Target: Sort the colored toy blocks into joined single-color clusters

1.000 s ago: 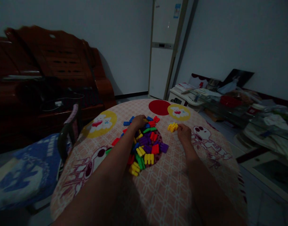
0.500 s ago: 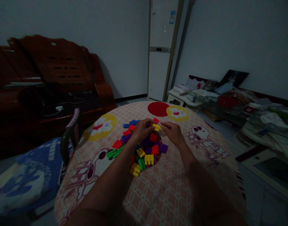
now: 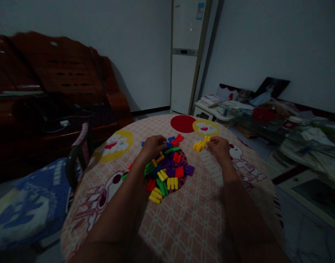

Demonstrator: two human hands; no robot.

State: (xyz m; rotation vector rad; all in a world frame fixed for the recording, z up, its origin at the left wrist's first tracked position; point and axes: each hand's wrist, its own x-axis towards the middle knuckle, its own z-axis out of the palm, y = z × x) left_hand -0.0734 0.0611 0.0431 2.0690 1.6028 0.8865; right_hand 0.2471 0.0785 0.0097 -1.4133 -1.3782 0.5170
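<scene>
My right hand [image 3: 219,148] is closed at the fingertips on a string of yellow toy building blocks [image 3: 200,145], held just above or on the tablecloth right of the pile. My left hand [image 3: 153,148] is over the far left of the pile, fingers bent and slightly apart, close to a blue block [image 3: 169,145]. Nothing shows in its grasp. Loose blocks lie heaped below: a red block [image 3: 179,171], a yellow block [image 3: 172,183], a purple block [image 3: 188,169] and a green block [image 3: 162,186], among several others. My left hand and forearm hide part of the heap.
The round table has a patterned cloth [image 3: 184,226]. A chair [image 3: 77,157] with a blue cover stands at the left, before a wooden sofa [image 3: 66,76]. On the right, a glass-topped stand [image 3: 266,124] is cluttered with papers and bags. A tall white cabinet-like unit [image 3: 184,80] fills the corner.
My hands have moved apart. The right has carried the yellow blocks rightward, away from the pile; the left has come away from them and shifted left over the heap.
</scene>
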